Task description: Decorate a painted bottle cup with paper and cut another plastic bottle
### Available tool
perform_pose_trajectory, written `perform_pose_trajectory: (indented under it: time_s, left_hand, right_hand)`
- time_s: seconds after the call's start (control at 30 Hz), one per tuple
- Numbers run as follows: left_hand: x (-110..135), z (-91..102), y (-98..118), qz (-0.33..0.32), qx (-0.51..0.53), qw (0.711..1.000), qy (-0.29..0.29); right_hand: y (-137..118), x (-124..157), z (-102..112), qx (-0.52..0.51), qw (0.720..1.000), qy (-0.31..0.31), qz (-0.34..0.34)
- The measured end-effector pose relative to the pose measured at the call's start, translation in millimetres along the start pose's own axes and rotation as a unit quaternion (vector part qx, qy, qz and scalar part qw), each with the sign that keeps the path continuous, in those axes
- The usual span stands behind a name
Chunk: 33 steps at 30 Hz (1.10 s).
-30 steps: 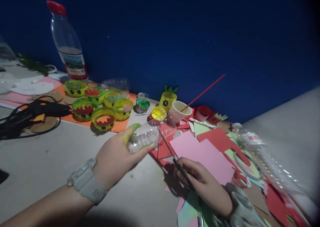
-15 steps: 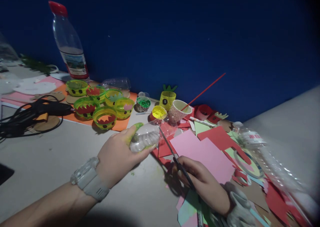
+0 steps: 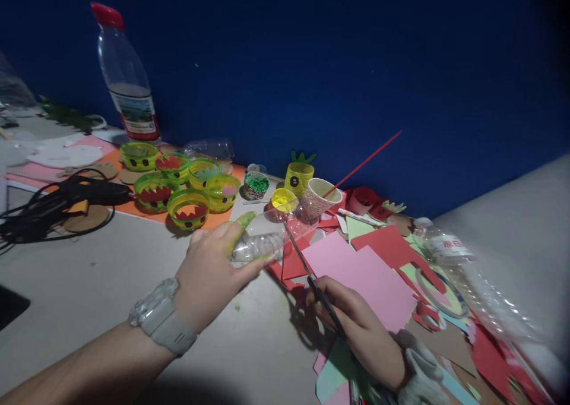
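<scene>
A person's left hand (image 3: 209,271) is gripping a clear, crushed plastic bottle (image 3: 262,241) above the grey bench (image 3: 89,274), while the right hand (image 3: 356,322), closed around dark-handled scissors (image 3: 312,280), is working the blades in from five o'clock; slick plastic risks slipping toward the fingers.

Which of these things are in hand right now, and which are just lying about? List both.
In hand:
- left hand holding the clear plastic bottle piece
- right hand holding the scissors, blades at the bottle piece

Lying about:
- tall bottle
- green-yellow rings
- glue gun
- paper cup
- pink paper
</scene>
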State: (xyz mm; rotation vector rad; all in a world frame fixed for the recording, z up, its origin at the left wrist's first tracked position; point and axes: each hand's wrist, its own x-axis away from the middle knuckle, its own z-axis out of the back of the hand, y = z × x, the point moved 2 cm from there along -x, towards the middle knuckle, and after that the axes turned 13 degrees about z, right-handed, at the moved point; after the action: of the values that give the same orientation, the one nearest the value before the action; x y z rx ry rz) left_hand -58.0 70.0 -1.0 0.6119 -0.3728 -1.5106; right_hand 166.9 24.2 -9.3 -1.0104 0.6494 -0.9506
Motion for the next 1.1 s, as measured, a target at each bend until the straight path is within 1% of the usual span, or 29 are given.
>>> perform_pose_trajectory:
  time_s: [0.27,0.4,0.47,0.67,0.83,0.97,1.1]
  left_hand:
    - [1.1,1.2,2.2,0.010,0.034,0.999,-0.025]
    - [0.4,-0.6,2.2,0.028,0.082,0.994,-0.072]
    - [0.2,-1.0,2.2,0.035,0.096,0.991,-0.086]
    - [0.2,1.1,2.5,0.041,0.092,0.992,-0.075]
    - [-0.5,0.1,0.4,0.059,0.080,0.992,-0.080]
    - [-1.7,-0.8,0.6,0.050,0.072,0.993,-0.074]
    - [-1.3,-2.0,0.2,0.042,0.076,0.994,-0.066]
  right_hand:
    - [4.2,2.8,0.3,0.059,0.998,0.001,0.032]
    - [5.4,2.4,0.0,0.075,0.997,-0.017,0.031]
    - [4.1,1.3,-0.1,0.088,0.996,-0.024,0.024]
    - [0.5,-1.7,2.4,0.084,0.996,-0.033,0.017]
    - [1.6,-2.3,6.7,0.095,0.994,-0.050,0.020]
    - [3.1,-2.3,9.2,0.086,0.994,-0.067,0.011]
    - [2.8,-2.6,10.2,0.074,0.995,-0.069,0.013]
